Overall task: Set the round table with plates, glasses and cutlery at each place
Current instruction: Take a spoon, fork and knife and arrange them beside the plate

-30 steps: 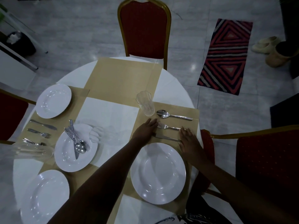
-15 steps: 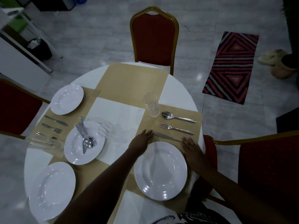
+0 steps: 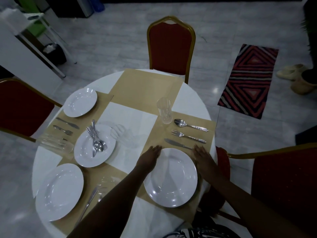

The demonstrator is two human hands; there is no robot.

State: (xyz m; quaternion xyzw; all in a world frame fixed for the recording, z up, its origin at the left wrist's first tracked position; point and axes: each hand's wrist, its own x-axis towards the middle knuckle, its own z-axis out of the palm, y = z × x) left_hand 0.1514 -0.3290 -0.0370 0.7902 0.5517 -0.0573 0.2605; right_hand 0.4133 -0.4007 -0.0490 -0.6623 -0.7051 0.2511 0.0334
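My left hand (image 3: 151, 156) and right hand (image 3: 202, 156), both flat and released, flank the plate (image 3: 170, 177) at one finished place on the table (image 3: 188, 93); spare cutlery (image 3: 96, 138) awaits the remaining settings.

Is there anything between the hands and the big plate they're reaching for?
No, nothing visible. The left hand and the right hand lie flat at the plate's far rim, one on each side. The knife lies just beyond it.

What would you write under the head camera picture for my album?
Two open hands, left hand and right hand, flank a white plate below knife, fork, spoon.
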